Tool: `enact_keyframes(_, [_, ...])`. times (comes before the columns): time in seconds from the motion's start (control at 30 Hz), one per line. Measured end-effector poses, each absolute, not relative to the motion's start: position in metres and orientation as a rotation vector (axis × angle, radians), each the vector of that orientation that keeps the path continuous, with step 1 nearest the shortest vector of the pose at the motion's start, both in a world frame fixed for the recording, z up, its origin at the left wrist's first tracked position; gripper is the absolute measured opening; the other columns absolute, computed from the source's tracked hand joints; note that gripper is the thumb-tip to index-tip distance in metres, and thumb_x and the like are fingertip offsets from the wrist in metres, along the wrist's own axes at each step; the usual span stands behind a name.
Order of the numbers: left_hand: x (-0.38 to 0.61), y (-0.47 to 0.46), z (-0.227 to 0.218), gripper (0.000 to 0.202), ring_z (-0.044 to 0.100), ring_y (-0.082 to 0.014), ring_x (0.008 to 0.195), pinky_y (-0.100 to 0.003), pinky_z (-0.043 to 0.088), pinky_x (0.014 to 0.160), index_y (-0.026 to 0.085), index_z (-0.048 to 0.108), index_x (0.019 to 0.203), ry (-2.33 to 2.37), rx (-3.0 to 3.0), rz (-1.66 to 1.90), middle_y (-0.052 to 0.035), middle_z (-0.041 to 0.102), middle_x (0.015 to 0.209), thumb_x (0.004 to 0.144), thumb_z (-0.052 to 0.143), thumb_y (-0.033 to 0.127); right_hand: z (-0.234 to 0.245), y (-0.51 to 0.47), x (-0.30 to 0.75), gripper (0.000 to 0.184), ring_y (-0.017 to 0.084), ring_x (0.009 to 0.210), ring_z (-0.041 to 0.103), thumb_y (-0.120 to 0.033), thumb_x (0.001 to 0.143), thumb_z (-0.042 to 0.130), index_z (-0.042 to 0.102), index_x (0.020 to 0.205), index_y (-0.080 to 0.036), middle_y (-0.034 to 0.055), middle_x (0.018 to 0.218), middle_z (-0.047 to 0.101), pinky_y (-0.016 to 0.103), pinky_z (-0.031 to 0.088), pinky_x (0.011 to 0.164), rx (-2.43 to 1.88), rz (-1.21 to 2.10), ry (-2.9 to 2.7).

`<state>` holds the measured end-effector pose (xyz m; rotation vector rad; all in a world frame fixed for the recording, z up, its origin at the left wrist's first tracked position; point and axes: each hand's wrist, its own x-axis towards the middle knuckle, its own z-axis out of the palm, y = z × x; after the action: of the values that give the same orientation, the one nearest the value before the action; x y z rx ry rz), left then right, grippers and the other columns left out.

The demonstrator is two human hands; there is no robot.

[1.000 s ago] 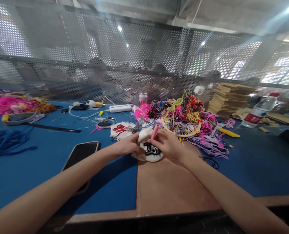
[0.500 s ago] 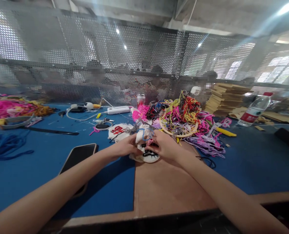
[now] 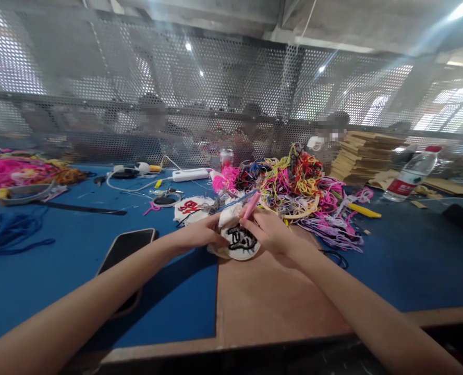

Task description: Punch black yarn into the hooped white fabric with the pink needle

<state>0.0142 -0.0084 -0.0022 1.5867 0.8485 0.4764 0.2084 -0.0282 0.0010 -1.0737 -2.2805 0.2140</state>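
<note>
The right hand (image 3: 270, 234) is pinching a pink pen-like tool (image 3: 252, 205) between its fingers, the tool leaning far and right; its tip is hiding from view. The left hand (image 3: 200, 233) is gripping the left edge of a round white cloth piece (image 3: 245, 252), fingers closing on bunched fabric. That piece is sitting between both hands, near the middle of the surface (image 3: 270, 297), showing a black outlined design with grey filling.

Just beyond the left hand, another white cloth (image 3: 192, 204) is bearing red stitching, possibly characters, too blurred for reading. Further out on the left, a dark-screened phone (image 3: 133, 242) is lying partly under the left forearm. On the far side, tangled yarn (image 3: 294, 179) is heaping up near a drink can (image 3: 227, 159), whose print is staying illegible. At far right, a red-capped bottle (image 3: 417, 166) is wearing a red label (image 3: 400, 186), its white lettering being too small to read.
</note>
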Motion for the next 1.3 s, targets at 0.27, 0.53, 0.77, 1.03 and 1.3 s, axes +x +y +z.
enact_keyframes(0.27, [0.0146,-0.0092,-0.0010,0.065,0.055,-0.0175,0.088,-0.024,0.042,0.071,0.019,0.045,0.120,0.835,1.588,0.482,-0.0052,0.061,0.103,0.059,0.061,0.006,-0.0019,-0.0256,0.2112,0.023,0.019,0.082,0.054,-0.032,0.089,0.033,0.050,0.088,-0.018,0.0078,0.089,0.058,0.032,0.041,0.075,-1.058,0.180,-2.221])
enact_keyframes(0.53, [0.0148,-0.0096,-0.0007,0.067,0.054,-0.0176,0.088,-0.025,0.042,0.072,0.021,0.044,0.122,0.847,1.592,0.483,-0.0038,0.061,0.100,0.059,0.062,0.007,-0.0010,-0.0258,0.2120,0.020,0.019,0.082,0.053,-0.029,0.089,0.033,0.049,0.089,-0.017,0.0082,0.089,0.058,0.033,0.042,0.075,-1.006,0.211,-2.202])
enact_keyframes(0.77, [0.0152,-0.0113,0.0014,0.066,0.054,-0.0168,0.085,-0.024,0.042,0.069,0.020,0.044,0.121,0.857,1.588,0.480,-0.0033,0.061,0.093,0.059,0.061,0.006,-0.0015,-0.0243,0.2119,0.018,0.019,0.084,0.053,-0.029,0.090,0.033,0.047,0.089,-0.017,0.0072,0.089,0.059,0.033,0.041,0.076,-0.961,0.189,-2.198])
enact_keyframes(1.03, [0.0151,-0.0111,0.0005,0.066,0.054,-0.0186,0.090,-0.026,0.042,0.073,0.021,0.044,0.122,0.837,1.582,0.488,-0.0044,0.061,0.099,0.059,0.061,0.007,-0.0026,-0.0227,0.2106,0.016,0.018,0.085,0.054,-0.028,0.089,0.035,0.049,0.089,-0.019,0.0061,0.090,0.059,0.033,0.042,0.078,-0.952,0.150,-2.213])
enact_keyframes(1.3, [0.0137,-0.0105,-0.0004,0.065,0.053,-0.0189,0.095,-0.026,0.042,0.076,0.022,0.046,0.120,0.827,1.567,0.495,-0.0041,0.059,0.106,0.059,0.062,0.007,-0.0059,-0.0204,0.2102,0.013,0.016,0.074,0.053,-0.028,0.086,0.043,0.051,0.088,-0.019,0.0049,0.084,0.059,0.030,0.042,0.069,-0.903,0.084,-2.291])
